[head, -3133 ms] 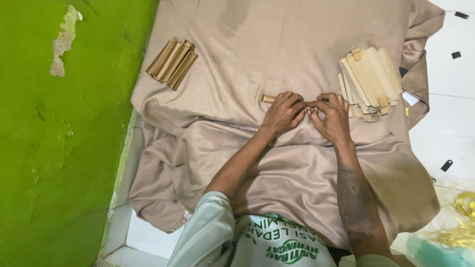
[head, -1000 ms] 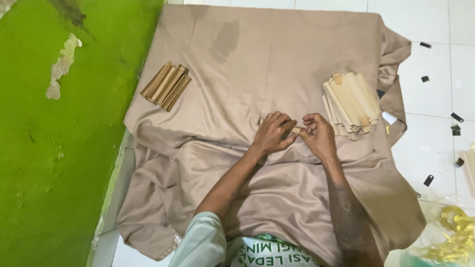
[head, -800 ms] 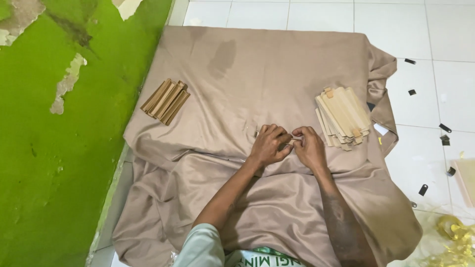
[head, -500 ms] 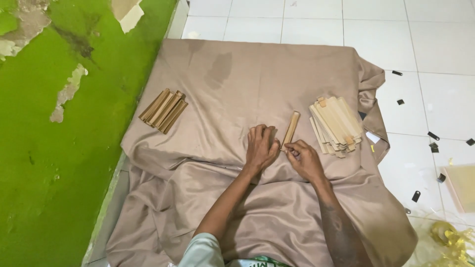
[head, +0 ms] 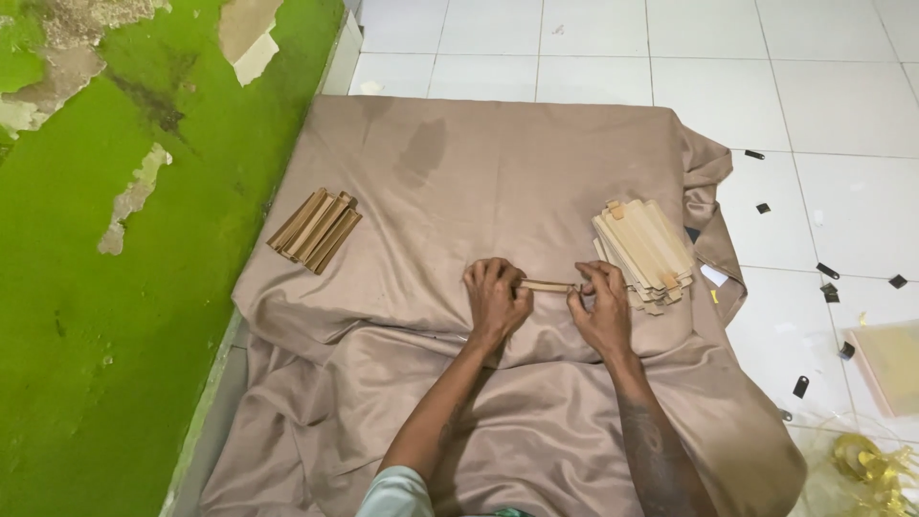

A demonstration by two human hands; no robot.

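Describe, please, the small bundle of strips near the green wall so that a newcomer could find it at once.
Start at the green wall and move right onto the tan cloth. Near the cloth's left edge lies a small bundle of brown strips, set diagonally. It is darker and tidier than the paler, larger stack on the right.

No labels, signs or screens show; the only package-like thing is a flat, pale yellowish transparent wrapper [head: 888, 366] lying on the white tiled floor [head: 842, 86] off the tan cloth's [head: 498, 182] right edge, cut by the frame's edge.
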